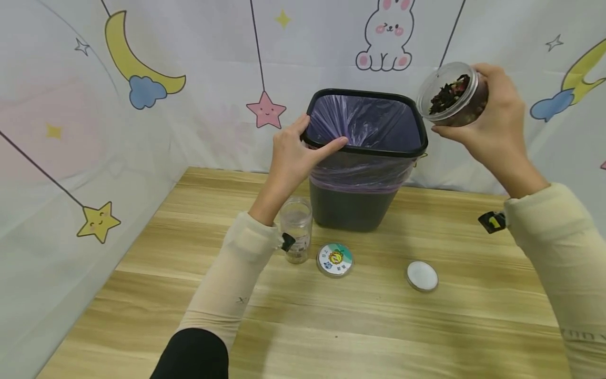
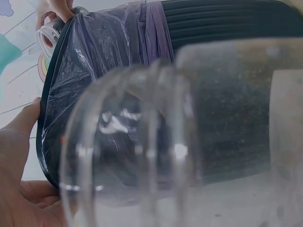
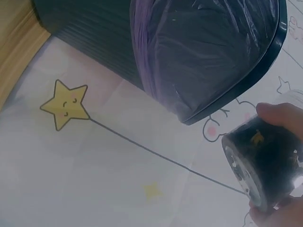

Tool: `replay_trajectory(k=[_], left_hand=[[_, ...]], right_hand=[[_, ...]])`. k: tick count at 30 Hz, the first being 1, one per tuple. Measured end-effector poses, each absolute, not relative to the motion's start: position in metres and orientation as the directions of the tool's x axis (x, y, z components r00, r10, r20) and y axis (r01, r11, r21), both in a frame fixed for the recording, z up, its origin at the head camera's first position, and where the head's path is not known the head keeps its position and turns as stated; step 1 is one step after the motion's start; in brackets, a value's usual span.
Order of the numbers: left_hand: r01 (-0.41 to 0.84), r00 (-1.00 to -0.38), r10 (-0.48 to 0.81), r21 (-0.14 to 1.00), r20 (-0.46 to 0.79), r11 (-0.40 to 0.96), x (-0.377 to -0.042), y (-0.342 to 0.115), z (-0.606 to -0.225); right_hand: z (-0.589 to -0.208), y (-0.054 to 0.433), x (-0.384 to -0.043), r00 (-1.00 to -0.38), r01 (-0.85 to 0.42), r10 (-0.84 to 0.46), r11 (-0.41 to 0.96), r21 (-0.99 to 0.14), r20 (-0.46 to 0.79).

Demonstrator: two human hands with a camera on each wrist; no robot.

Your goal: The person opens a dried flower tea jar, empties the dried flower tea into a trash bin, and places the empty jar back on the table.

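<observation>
A black trash bin (image 1: 350,208), lined with a translucent purple bag (image 1: 385,118), stands at the back of the table. My left hand (image 1: 294,152) holds its rim at the near left corner, the thumb lying along the front edge. Off the bin's right rim, my right hand (image 1: 503,123) grips a clear plastic jar (image 1: 475,102), tilted with its open mouth toward the bin. Dark dried leaves or petals (image 1: 450,96) lie inside the jar. In the right wrist view the jar (image 3: 265,156) shows its dark side between fingers and thumb.
A second clear jar (image 1: 297,221), lidless, stands beside the bin under my left wrist. In front lie a printed round lid (image 1: 335,259) and, further right, a white round lid (image 1: 422,276). A patterned white curtain (image 1: 199,126) hangs behind the wooden table (image 1: 360,326).
</observation>
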State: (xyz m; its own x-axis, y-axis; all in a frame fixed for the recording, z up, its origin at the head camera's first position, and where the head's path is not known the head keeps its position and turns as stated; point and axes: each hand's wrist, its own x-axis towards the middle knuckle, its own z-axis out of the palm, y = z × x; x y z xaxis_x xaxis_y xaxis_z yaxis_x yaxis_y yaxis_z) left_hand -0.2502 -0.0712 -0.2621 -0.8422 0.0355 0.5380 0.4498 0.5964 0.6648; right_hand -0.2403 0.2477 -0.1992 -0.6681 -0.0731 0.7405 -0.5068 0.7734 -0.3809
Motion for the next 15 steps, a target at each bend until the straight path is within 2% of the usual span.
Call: replay_trajectory(k=[10, 15], left_hand=[[0.421, -0.862, 0.041, 0.671, 0.504, 0.610, -0.250, -0.071, -0.259], [0.423, -0.860, 0.040, 0.666, 0.509, 0.614, -0.250, -0.072, -0.260]], right_hand=[[-0.193, 0.241, -0.250, -0.674, -0.501, -0.076, 0.778, -0.379, 0.735], [-0.196, 0.238, -0.255, -0.640, -0.538, -0.124, 0.777, -0.327, 0.758]])
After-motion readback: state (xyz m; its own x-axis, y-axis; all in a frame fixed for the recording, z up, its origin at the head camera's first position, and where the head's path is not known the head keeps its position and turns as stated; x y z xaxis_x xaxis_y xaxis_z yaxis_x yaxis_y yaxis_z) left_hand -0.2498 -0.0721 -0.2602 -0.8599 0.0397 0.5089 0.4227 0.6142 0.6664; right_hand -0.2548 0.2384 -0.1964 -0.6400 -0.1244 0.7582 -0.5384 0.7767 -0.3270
